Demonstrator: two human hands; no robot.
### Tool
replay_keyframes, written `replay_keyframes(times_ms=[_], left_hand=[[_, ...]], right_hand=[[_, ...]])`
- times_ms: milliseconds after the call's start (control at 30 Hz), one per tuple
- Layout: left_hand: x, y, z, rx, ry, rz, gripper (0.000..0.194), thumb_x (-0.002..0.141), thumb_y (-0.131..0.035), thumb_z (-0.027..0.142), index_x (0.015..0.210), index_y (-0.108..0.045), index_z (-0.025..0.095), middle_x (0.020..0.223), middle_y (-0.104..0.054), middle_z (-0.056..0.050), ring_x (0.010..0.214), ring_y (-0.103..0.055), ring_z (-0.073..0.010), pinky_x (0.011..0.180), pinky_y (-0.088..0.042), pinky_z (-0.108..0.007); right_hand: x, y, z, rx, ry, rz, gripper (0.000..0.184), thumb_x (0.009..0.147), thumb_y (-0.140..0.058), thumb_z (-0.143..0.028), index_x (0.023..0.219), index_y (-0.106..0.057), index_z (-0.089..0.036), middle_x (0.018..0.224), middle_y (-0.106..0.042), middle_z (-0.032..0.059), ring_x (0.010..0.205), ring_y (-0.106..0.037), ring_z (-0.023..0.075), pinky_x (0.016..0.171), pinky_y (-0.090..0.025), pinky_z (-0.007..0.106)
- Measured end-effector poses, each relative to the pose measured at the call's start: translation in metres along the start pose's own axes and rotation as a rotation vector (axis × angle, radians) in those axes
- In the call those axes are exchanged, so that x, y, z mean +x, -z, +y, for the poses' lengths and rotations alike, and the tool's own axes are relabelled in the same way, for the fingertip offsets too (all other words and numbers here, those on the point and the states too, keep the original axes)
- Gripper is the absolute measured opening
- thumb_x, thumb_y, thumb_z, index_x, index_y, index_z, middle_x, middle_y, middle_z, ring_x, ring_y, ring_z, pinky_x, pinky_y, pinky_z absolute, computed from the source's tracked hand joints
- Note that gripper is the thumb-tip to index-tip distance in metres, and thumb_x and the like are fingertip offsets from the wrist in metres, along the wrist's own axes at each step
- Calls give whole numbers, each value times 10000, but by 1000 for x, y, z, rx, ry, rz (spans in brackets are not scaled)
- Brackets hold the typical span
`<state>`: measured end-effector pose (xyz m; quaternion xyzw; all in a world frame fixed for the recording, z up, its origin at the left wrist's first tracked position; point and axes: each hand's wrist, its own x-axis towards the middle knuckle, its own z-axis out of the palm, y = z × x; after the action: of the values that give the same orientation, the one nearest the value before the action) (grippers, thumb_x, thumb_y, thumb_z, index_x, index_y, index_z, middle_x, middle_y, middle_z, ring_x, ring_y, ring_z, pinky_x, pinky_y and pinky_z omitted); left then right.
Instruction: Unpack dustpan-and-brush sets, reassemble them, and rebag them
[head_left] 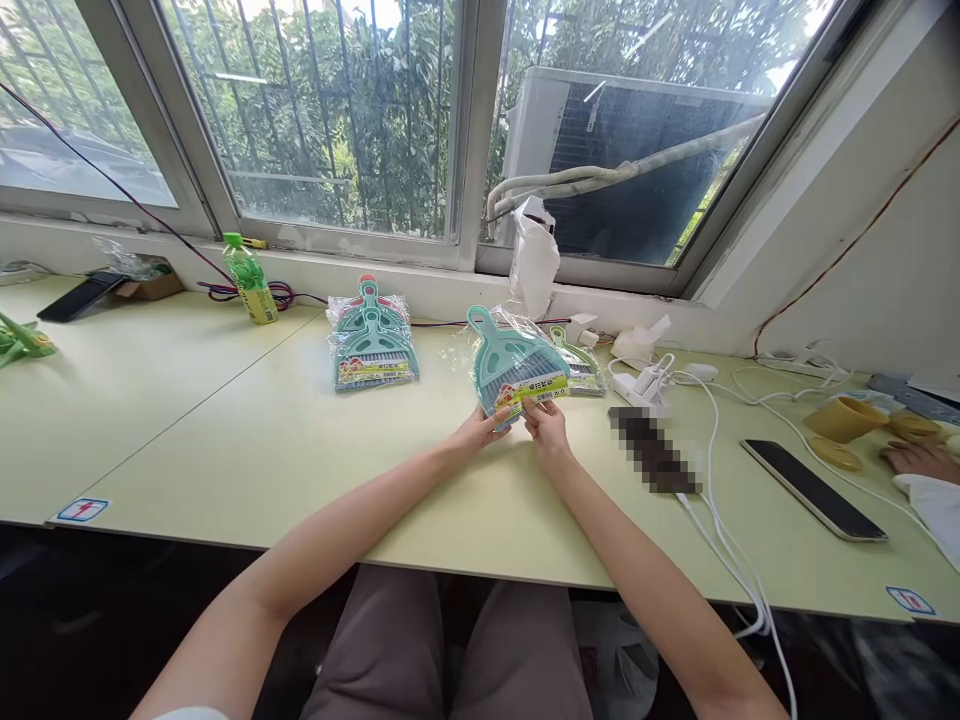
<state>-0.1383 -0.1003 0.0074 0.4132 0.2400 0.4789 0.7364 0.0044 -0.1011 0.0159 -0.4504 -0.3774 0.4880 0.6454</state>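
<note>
Between my hands is a teal dustpan-and-brush set in clear plastic wrap, with a yellow label along its lower part. My left hand grips its lower left corner, and my right hand pinches its lower edge near the label. The set is tilted, handle up and leaning left. Behind it to the right, another wrapped set lies on the table, partly hidden. To the left rests a pile of wrapped dustpan sets, teal with a red handle showing at the back.
A green-capped bottle stands at the back left. On the right lie a power strip with white cables, a black phone and a yellow cup. Another person's hand rests at the far right. Windows line the back.
</note>
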Motion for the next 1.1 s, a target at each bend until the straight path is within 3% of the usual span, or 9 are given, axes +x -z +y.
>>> replay_keyframes(times_ms=[133, 233, 300, 567, 667, 833, 933, 1000, 1100], left_hand=[[5, 3, 6, 43, -125, 102, 623, 668, -792, 476, 1188, -563, 221, 1267, -616, -103, 1195, -559, -273, 1032, -406, -427], [11, 11, 10, 71, -168, 256, 553, 701, -748, 525, 1113, -560, 208, 1207, -648, -99, 1156, -586, -251, 1012, -412, -404], [13, 14, 11, 71, -183, 282, 502, 713, -743, 510, 1065, -567, 200, 1184, -658, -97, 1134, -597, -237, 996, -423, -384], [3, 6, 3, 101, -4, 107, 506, 706, -774, 441, 1117, -573, 224, 1200, -654, -88, 981, -679, -232, 964, -453, -419], [0, 4, 3, 162, 6, 73, 515, 719, -757, 467, 1128, -567, 217, 1240, -632, -106, 973, -685, -238, 977, -444, -439], [-1, 5, 6, 183, 51, 42, 595, 659, -791, 498, 1134, -578, 210, 1246, -628, -136, 1065, -647, -275, 973, -448, -449], [1, 4, 7, 119, 59, -32, 610, 709, -691, 617, 1180, -584, 244, 1319, -585, -118, 1243, -525, -300, 978, -443, -457], [4, 4, 8, 103, 11, -11, 611, 738, -621, 671, 1175, -589, 245, 1331, -578, -104, 1296, -471, -298, 1005, -421, -448], [9, 6, 7, 94, -82, 108, 614, 704, -692, 626, 1131, -570, 201, 1235, -634, -122, 1208, -553, -286, 1030, -406, -426]], right_hand=[[-2, -6, 0, 49, 1, 39, 506, 464, -829, -448, 845, -583, -223, 880, -694, 31, 571, -532, 94, 405, -227, 226], [-5, -10, 0, 28, 18, 51, 498, 486, -811, -461, 863, -592, -221, 912, -697, 46, 605, -555, 109, 409, -230, 230], [-6, -12, 0, 20, 22, 54, 489, 499, -801, -470, 866, -598, -220, 934, -700, 53, 620, -565, 114, 415, -244, 228], [-3, -10, 5, 25, 22, 67, 454, 491, -796, -446, 827, -598, -214, 896, -712, 45, 627, -600, 125, 421, -240, 225], [-3, -10, 3, 59, -1, 74, 474, 472, -814, -429, 841, -606, -214, 905, -716, 41, 661, -626, 137, 420, -248, 224], [-3, -9, 3, 79, -8, 72, 461, 475, -824, -395, 840, -610, -213, 931, -718, 42, 645, -621, 125, 415, -256, 220], [-1, -7, 3, 110, -27, 108, 465, 478, -816, -384, 866, -616, -225, 1002, -714, 49, 724, -656, 157, 414, -269, 221], [1, -5, 2, 129, -41, 138, 476, 470, -817, -371, 881, -621, -231, 1040, -708, 53, 798, -673, 183, 417, -277, 220], [0, -5, -1, 127, -55, 143, 480, 453, -825, -360, 866, -620, -228, 1024, -712, 53, 823, -677, 196, 420, -272, 216]])
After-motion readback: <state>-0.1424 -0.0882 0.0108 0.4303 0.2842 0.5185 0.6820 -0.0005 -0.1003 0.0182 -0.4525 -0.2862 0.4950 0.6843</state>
